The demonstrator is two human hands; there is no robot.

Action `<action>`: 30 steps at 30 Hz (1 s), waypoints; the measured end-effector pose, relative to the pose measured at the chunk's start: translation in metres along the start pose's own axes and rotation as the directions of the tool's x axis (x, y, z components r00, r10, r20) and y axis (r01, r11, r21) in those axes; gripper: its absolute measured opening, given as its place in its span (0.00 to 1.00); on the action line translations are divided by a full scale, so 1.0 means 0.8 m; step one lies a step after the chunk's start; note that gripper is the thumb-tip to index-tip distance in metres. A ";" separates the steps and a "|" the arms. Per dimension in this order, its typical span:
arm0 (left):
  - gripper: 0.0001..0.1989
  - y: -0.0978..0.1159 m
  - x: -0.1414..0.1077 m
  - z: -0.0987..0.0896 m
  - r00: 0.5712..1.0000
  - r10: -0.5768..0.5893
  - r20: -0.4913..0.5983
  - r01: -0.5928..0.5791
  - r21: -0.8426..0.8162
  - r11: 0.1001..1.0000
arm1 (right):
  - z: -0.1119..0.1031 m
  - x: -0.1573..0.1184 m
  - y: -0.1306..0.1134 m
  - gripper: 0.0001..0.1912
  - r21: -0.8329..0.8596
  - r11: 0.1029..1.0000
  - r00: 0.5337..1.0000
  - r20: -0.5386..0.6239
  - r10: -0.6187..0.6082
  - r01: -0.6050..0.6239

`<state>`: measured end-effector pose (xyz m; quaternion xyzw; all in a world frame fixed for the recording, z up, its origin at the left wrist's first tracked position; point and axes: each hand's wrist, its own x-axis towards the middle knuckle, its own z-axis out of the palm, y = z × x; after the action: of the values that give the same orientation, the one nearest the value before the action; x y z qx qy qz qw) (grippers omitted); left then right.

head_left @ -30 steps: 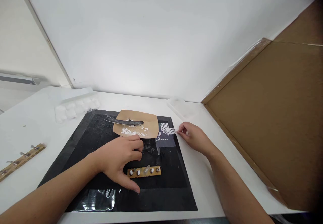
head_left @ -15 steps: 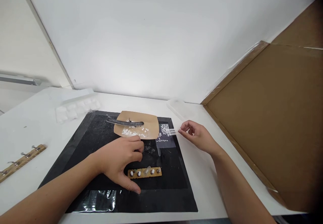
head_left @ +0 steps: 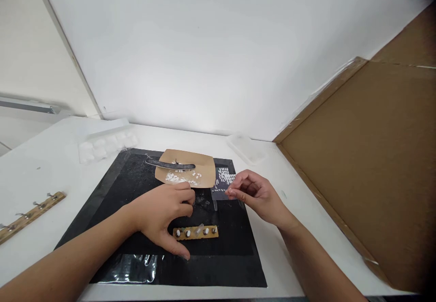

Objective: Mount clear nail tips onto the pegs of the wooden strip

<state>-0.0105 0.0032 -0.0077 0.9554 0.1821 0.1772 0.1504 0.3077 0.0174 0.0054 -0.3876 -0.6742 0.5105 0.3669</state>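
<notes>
My left hand (head_left: pixel 163 213) rests on the black mat (head_left: pixel 112 211), its thumb spread wide from the curled fingers, with nothing visible between them. Just right of its palm lies a short wooden strip (head_left: pixel 200 234) with small posts, several tipped with white oval pieces and one with a clear piece. Thumb and fingertips of my right hand (head_left: pixel 260 196) are pinched together over the dark card (head_left: pixel 220 196). Whatever they hold is too small to make out. Rows of small white pieces (head_left: pixel 225 174) lie on that card.
Behind my left hand, a tan tray (head_left: pixel 204 159) holds loose white bits and a curved dark nail file (head_left: pixel 170 165). Another post strip (head_left: pixel 32 215) lies far left. Clear plastic containers (head_left: pixel 107 143) and a shallow clear tray (head_left: pixel 245 147) stand behind. A cardboard panel (head_left: pixel 357 170) borders the right.
My right hand has moved left and slightly toward me, from the card's right edge to over its lower right part. My left hand stays in place. The view has shifted slightly.
</notes>
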 end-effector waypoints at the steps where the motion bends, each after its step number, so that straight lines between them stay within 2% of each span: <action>1: 0.30 0.000 0.000 0.000 1.000 -0.002 0.000 0.002 0.000 1.000 | 0.003 -0.001 -0.001 0.13 0.018 1.000 1.000 0.005 0.003 -0.003; 4: 0.30 -0.001 0.000 -0.001 1.000 -0.003 0.005 0.003 0.000 1.000 | 0.008 -0.002 -0.002 0.15 0.046 0.999 1.000 0.018 0.013 -0.013; 9: 0.30 -0.003 0.001 -0.001 1.000 -0.008 0.013 0.008 0.001 1.000 | 0.014 -0.005 -0.003 0.10 0.073 0.997 1.000 0.007 0.019 -0.019; 18: 0.30 -0.003 0.002 -0.003 1.000 -0.008 0.003 0.008 -0.002 1.000 | 0.021 -0.010 -0.015 0.09 -0.011 0.999 0.996 0.077 0.050 -0.049; 21: 0.31 -0.003 0.001 -0.003 1.000 -0.012 -0.001 0.012 -0.005 1.000 | 0.021 -0.013 -0.018 0.10 -0.088 0.993 0.987 0.137 0.087 -0.075; 25: 0.31 -0.003 0.001 -0.004 1.000 -0.021 0.006 0.021 -0.008 1.000 | 0.022 -0.017 -0.025 0.08 -0.278 0.960 0.976 0.206 0.075 -0.015; 30: 0.31 -0.003 0.003 -0.005 1.000 -0.010 0.005 0.010 -0.015 1.000 | 0.028 -0.023 -0.029 0.07 -0.310 0.947 0.940 0.289 0.182 -0.088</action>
<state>-0.0106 0.0076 -0.0042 0.9538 0.1849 0.1755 0.1590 0.2921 -0.0122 0.0217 -0.3974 -0.7632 0.4846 0.1575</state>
